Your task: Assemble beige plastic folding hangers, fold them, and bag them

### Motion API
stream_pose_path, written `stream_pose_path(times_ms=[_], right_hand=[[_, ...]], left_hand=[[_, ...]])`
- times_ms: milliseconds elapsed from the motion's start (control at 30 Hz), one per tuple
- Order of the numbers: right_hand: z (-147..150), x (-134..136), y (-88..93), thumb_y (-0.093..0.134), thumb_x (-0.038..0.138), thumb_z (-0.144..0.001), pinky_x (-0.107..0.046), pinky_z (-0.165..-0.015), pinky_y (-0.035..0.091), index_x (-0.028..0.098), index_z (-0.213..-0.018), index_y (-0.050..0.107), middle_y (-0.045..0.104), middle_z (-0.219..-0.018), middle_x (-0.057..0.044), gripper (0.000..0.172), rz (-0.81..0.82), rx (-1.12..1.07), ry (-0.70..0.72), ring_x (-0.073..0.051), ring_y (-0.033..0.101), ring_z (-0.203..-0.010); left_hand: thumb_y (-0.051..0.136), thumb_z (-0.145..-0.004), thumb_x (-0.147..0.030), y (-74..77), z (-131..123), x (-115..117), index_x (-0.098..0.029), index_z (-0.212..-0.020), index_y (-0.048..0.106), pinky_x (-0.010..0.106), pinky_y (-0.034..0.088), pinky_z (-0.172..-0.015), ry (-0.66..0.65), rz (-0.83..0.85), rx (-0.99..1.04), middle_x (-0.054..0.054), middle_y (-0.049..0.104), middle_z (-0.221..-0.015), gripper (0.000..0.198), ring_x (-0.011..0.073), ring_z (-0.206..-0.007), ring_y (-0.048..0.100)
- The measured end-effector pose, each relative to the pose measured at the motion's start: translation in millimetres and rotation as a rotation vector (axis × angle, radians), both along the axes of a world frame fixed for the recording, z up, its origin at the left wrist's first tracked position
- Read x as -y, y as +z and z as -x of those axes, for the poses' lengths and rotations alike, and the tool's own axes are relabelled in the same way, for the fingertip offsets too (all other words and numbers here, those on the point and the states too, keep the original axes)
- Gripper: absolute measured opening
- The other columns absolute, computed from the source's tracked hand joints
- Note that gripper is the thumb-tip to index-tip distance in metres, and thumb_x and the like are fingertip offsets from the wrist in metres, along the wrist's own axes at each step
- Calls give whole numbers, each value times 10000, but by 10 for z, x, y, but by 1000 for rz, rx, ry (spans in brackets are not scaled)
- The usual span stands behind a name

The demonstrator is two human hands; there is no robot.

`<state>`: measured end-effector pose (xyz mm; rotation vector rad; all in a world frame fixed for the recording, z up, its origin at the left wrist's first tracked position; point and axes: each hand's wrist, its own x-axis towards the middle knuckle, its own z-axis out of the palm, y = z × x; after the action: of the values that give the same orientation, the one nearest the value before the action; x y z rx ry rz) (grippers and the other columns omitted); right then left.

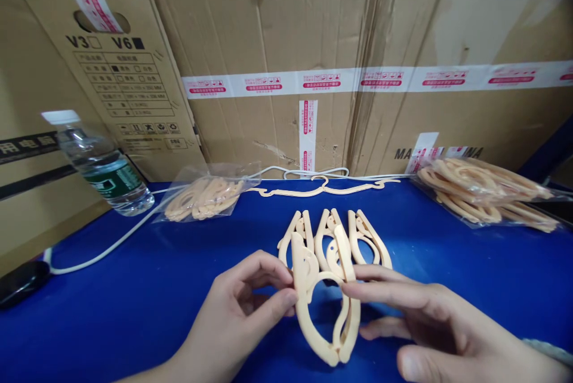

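Just in front of the row of folded hangers (320, 243), I see a folded beige hanger (353, 314), pinched by the left hand (250, 299); the right hand (430, 311), thumb apart, rests fingertips against it. Beyond the row lies an unfolded hanger (298, 192); a water bottle (105, 165) stands far left.

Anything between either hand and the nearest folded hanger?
Nothing visible. The left hand holds the folded hanger by its left side; the right hand's fingers are at its right. Three other hangers lie beyond, not between.
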<state>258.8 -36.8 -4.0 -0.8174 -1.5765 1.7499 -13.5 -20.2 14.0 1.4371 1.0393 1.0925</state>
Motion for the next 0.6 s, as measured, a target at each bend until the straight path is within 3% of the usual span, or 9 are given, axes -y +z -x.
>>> stream_pose_path(times_ms=[100, 267, 433, 600], right_hand=[[11, 0, 0, 674, 273, -882, -452, -1060, 465, 412, -1285, 586, 271, -1577, -1, 436, -16, 2, -46, -320, 478, -1312], [0, -12, -10, 666, 274, -883, -433, -1037, 490, 427, -1307, 563, 245, -1591, 10, 462, -71, 44, -83, -302, 537, -1258], [-38, -33, 4, 662, 275, -883, -391, -1055, 469, 433, -1301, 567, 344, -1550, 10, 457, -142, 130, -140, -287, 519, -1280], [-51, -30, 3, 659, 275, -885, -406, -1073, 454, 417, -1319, 556, 325, -1558, -2, 469, -167, 158, -155, -296, 501, -1296]], left_hand=[[697, -802, -198, 43, 8, 31, -231, -817, 685, 140, 565, -699, -14, -82, -120, -19, 724, -832, 38, 129, -787, 698], [665, -831, -168, 43, 31, 52, -308, -994, 700, 164, 561, -843, -95, -153, -127, -37, 729, -1002, 218, 138, -940, 701], [639, -870, -179, -21, 79, 74, -353, -1112, 680, 251, 526, -979, -205, -139, -105, -22, 632, -1262, 301, 194, -1176, 606], [682, -855, -198, -33, 112, 120, -401, -1232, 624, 262, 497, -1021, -259, -145, -156, -23, 523, -1410, 433, 224, -1302, 501]])
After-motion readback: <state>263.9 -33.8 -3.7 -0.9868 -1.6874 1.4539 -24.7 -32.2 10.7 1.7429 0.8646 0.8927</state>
